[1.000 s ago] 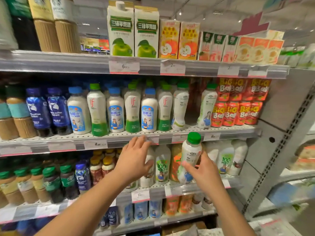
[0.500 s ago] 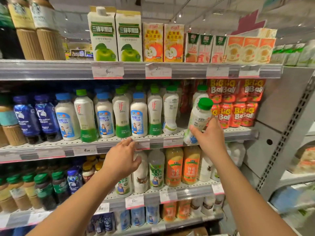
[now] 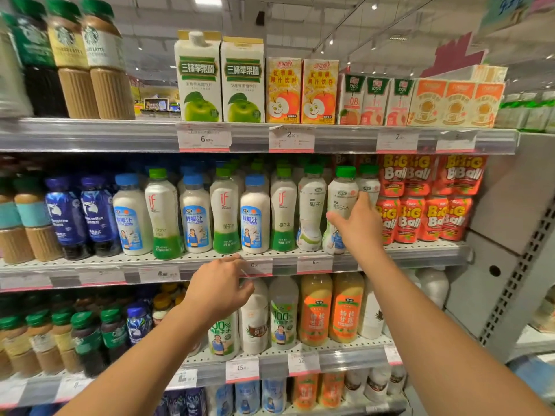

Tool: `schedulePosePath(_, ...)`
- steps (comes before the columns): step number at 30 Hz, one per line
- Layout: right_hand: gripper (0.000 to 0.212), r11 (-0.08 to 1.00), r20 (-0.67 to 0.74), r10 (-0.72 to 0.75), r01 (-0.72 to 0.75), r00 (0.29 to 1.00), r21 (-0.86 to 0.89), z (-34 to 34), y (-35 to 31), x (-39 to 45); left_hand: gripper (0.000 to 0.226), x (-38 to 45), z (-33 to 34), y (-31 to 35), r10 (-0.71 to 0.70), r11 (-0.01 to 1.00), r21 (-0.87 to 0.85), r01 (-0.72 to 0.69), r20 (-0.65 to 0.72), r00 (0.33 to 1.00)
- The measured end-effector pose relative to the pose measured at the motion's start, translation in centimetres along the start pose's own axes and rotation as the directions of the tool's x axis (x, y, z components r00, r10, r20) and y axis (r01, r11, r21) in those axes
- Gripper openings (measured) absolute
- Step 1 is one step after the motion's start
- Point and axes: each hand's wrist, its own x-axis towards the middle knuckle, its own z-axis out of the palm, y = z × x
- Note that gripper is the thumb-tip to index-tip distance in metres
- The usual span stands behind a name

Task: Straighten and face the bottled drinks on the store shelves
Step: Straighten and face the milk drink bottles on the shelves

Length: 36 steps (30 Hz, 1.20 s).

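My right hand [image 3: 357, 223] grips a white green-capped coconut water bottle [image 3: 342, 193], which stands upright at the front of the middle shelf [image 3: 420, 255]. A like bottle [image 3: 311, 205] stands just to its left and another [image 3: 368, 183] behind to its right. My left hand [image 3: 220, 288] hovers in front of the middle shelf's price rail [image 3: 258, 267], fingers loosely curled, holding nothing. Left of these runs a row of white bottles with green caps [image 3: 223, 211] and blue caps [image 3: 254, 214].
Red Big Ball packs [image 3: 429, 202] fill the middle shelf's right end beside a grey upright [image 3: 510, 265]. Juice cartons [image 3: 220, 79] line the top shelf, coffee bottles [image 3: 87, 58] at its left. Orange bottles [image 3: 345, 307] and white ones stand on the lower shelf.
My right hand has carried the green-capped bottle up from the lower shelf and set it upright on the middle shelf. My left hand rose slightly, and the view tilted upward.
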Motion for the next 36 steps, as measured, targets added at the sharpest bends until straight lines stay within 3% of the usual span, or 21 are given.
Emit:
schedulePosePath(7, 0.069, 0.998, -0.059, -0.038, 0.036, 0.998, -0.043, 0.8, 0.7, -1.0, 0.049, 0.0, 0.4, -0.1, -0.026, 0.999, 0.030, 0.026, 0.001, 1.000)
schedulePosePath(13, 0.052, 0.998, -0.116, -0.019, 0.011, 0.993, -0.069, 1.3, 3.9, -3.6, 0.054, 0.0, 1.0, -0.5, -0.009, 0.999, 0.032, 0.010, -0.011, 1.000)
schedulePosePath(32, 0.029, 0.954, -0.053, 0.027, -0.042, 0.998, -0.295, 2.6, 4.3, -3.4, 0.050, 0.3, 1.4, -0.3, -0.022, 0.997, 0.070, 0.023, -0.009, 1.000)
schedulePosePath(36, 0.021, 0.975, -0.098, -0.105, 0.083, 0.990, -0.206, 1.7, 1.8, -4.7, 0.050, 0.2, 1.5, -0.5, 0.000, 0.999, 0.054, 0.001, -0.010, 1.000)
